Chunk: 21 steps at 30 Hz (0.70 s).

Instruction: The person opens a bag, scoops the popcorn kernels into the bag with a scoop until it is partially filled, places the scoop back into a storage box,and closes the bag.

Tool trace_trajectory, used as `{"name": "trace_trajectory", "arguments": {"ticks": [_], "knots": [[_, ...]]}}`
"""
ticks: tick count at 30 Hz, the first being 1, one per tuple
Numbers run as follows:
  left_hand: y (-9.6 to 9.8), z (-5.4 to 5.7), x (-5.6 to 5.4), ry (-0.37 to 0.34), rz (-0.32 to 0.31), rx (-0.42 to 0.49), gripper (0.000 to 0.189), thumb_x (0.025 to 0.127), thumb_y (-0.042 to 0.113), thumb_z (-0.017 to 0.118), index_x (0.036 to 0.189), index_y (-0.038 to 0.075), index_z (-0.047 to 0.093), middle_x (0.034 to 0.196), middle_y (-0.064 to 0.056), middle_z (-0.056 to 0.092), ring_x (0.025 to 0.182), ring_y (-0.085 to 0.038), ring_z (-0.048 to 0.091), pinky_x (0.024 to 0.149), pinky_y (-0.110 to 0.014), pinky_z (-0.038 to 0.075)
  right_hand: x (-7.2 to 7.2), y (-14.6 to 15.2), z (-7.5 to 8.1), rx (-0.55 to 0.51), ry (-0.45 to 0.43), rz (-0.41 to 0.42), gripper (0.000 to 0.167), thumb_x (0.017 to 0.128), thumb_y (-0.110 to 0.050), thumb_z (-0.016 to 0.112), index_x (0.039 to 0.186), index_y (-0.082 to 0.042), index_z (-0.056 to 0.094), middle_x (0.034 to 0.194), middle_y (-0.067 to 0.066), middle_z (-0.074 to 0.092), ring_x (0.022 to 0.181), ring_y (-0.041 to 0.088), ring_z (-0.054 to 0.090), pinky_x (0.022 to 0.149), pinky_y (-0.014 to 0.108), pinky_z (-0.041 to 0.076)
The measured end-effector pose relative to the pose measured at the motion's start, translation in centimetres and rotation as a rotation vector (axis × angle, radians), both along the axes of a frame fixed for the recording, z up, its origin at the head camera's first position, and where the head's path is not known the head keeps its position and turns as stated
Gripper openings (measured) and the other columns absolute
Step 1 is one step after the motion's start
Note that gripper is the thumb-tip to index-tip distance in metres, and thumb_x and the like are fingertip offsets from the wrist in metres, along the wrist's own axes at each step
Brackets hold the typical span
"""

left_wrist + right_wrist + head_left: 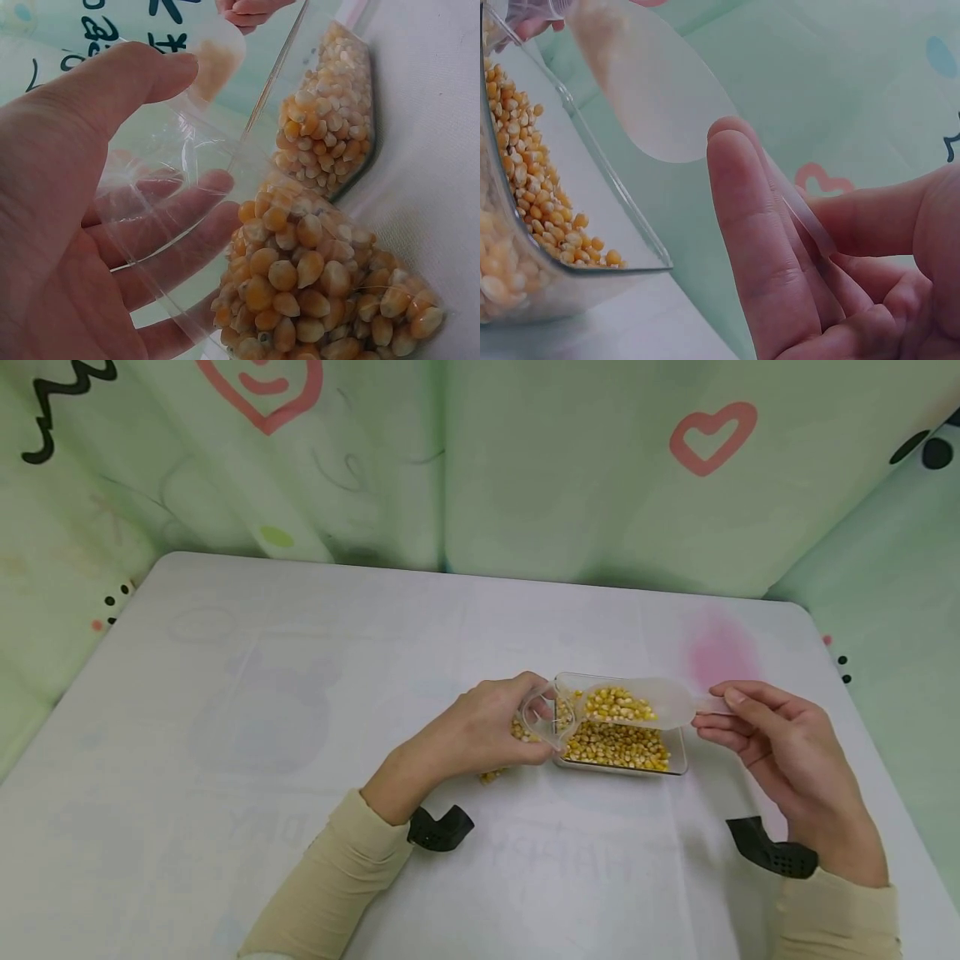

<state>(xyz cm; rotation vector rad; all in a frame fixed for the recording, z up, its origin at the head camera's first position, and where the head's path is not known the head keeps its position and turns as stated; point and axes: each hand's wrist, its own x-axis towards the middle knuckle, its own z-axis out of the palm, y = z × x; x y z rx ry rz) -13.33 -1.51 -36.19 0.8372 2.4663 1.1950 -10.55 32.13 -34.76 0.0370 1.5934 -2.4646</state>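
A translucent white scoop [671, 702] carries yellow corn kernels [618, 703] above a clear rectangular container [678, 758], itself part filled with kernels. My right hand [787, 752] pinches the scoop's handle between thumb and fingers, as the right wrist view also shows. On the left, my left hand [487, 718] holds the mouth of a clear plastic bag [187, 150] wide, thumb and fingers curved around it. Kernels [292, 285] fill the bag's lower part, beside the container. The scoop's front end is at the bag's mouth; whether they touch I cannot tell.
The container and bag stand on a white-covered table [225, 710], right of its middle. A green curtain [562, 485] with printed hearts hangs behind the table and along both sides. Each wrist wears a black band mount [442, 829].
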Motion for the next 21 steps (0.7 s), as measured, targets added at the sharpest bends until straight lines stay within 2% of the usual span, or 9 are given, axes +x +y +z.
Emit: {"name": "trace_trajectory", "arguments": {"ticks": [6,21], "knots": [[0.0,0.0,0.0,0.0,0.001,-0.006,0.048,0.083,0.025,0.075,0.125,0.013,0.056,0.107,0.007,0.069,0.097,-0.007,0.062,0.083,-0.025,0.048,0.2,-0.4,0.4,-0.003,0.041,0.005,0.026,0.101,0.005,0.044,0.116,0.009,0.065,0.104,0.014,0.073,0.087,0.027,0.076,0.079,0.036,0.058],[0.0,0.0,0.0,0.0,-0.002,-0.009,0.049,0.083,0.027,0.075,0.126,0.013,0.055,0.108,0.006,0.069,0.097,-0.007,0.062,0.083,-0.025,0.049,0.5,-0.8,1.2,-0.022,0.067,0.02,0.028,0.102,0.007,0.04,0.115,0.009,0.065,0.103,0.016,0.074,0.087,0.028,0.076,0.079,0.037,0.057]]}}
